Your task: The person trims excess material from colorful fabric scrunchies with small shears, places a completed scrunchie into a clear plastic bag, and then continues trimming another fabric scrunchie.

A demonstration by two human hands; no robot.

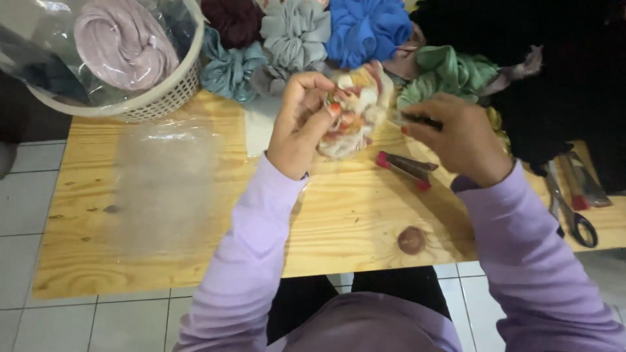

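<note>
Your left hand [301, 127] pinches the mouth of 1 small clear plastic bag [352, 114] that wraps a cream, pink and orange patterned scrunchie, held just above the far part of the wooden table [339, 215]. To your left, 1 stack of flat clear plastic bags [163, 189] lies on the table, rectangular, glossy and see-through, with the wood grain showing through it. In the white basket [166, 91] at the far left corner, clear plastic wrapping [45, 45] covers a mauve scrunchie, crinkled and catching the light.
</note>
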